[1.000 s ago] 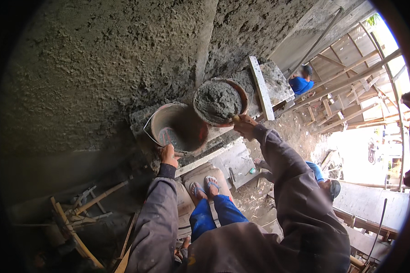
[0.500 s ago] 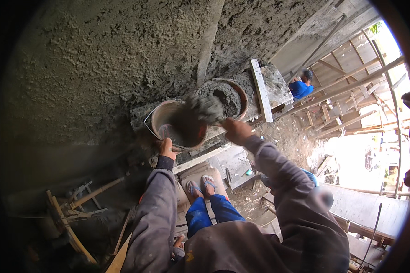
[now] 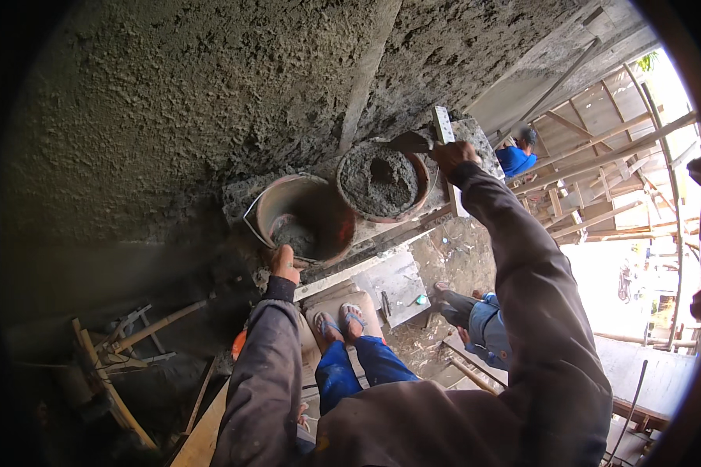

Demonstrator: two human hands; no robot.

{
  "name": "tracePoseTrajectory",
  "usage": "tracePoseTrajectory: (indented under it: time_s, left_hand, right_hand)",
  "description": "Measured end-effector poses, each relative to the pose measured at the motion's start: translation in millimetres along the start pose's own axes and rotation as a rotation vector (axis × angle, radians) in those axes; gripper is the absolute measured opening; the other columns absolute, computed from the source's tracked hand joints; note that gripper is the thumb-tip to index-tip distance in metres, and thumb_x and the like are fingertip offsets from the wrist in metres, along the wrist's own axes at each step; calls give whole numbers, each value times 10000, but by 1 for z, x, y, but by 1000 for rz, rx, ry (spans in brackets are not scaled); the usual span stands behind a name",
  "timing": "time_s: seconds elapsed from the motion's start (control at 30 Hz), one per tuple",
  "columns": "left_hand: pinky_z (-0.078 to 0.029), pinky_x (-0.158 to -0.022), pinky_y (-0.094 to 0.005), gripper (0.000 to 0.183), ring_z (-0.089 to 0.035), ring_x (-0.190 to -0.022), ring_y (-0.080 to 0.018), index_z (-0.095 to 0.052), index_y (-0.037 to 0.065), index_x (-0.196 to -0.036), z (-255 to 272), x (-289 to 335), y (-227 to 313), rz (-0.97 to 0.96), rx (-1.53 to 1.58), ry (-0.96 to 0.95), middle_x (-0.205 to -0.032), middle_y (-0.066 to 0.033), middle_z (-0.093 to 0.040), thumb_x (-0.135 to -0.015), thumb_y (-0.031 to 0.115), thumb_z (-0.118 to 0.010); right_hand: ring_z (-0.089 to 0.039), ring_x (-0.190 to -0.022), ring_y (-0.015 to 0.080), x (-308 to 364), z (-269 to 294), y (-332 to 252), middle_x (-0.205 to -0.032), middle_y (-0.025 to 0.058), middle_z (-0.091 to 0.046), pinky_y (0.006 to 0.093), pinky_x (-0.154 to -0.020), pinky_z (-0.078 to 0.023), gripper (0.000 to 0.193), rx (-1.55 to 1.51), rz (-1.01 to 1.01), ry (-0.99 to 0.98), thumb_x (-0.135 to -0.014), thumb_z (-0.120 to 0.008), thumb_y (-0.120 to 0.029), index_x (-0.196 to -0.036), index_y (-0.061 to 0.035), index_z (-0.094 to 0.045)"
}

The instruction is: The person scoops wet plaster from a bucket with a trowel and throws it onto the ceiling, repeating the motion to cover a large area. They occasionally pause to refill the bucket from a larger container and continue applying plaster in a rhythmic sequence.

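Note:
My left hand (image 3: 285,266) is closed on the near rim of the left bucket (image 3: 327,214), which has a little grey mortar (image 3: 292,232) at its bottom. Close against it on the right stands a second bucket (image 3: 424,175), nearly full of wet mortar (image 3: 378,183) with a dark hollow in the middle. Off that bucket's far right rim, my right hand (image 3: 453,158) grips a trowel (image 3: 410,142). The dark blade points left over the rim, and the fingers hide most of the handle.
A rough, freshly rendered wall (image 3: 210,101) rises behind the buckets. A pale straightedge board (image 3: 446,128) lies right of them. One person in blue (image 3: 514,159) is farther off; another in a blue-grey garment (image 3: 487,331) is below my right arm. I stand on a narrow support (image 3: 370,300).
My right hand has swung up and right with the trowel, from between the buckets to beyond the right one. The mortar load is off the blade, and mortar now shows inside the left bucket.

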State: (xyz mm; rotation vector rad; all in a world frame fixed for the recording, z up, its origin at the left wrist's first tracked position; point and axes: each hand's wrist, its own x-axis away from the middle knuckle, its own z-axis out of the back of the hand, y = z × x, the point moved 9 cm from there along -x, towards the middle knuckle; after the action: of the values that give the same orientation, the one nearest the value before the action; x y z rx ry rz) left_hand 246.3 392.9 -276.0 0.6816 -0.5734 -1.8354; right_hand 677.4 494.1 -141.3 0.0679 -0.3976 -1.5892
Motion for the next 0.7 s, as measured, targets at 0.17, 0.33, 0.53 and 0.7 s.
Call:
tracePoseTrajectory:
  time_s: [0.17,0.33,0.53,0.7]
  left_hand:
    - [-408,-677,-468,362,-498,-774,-444,-436,16,-774,-7,-9,15,-76,-77,36,-766,-204,-499,-567,-34,-728]
    - [-394,-860,-490,464,-496,-995,-460,-497,-26,-961,-21,-12,-6,122,-105,-191,-986,-249,-541,-584,25,-761]
    - [-400,-875,-493,409,-502,-1011,-468,-513,-29,-955,-28,-13,-8,187,-140,-294,-989,-265,-549,-593,-6,-701]
    - [-383,-711,-509,450,-499,-830,-454,-450,25,-794,-14,-15,9,-51,-127,-61,-795,-203,-525,-533,66,-814]
  right_hand:
    - [-694,-736,294,1,-53,-59,-817,128,-704,429,-605,-535,233,-24,-34,-64,-892,-497,-224,-1020,-105,-653]
    - [-684,-774,274,62,-25,-4,-758,95,-665,409,-613,-529,250,-186,67,0,-887,-506,-166,-1085,-260,-625]
    - [-625,-1073,319,55,-86,-40,-1109,137,-654,435,-843,-533,272,-350,-108,-469,-852,-535,-168,-1096,-154,-653]
    - [-624,-517,258,41,-138,-88,-574,124,-590,385,-457,-490,229,-901,-91,-622,-820,-612,-254,-817,-24,-620]
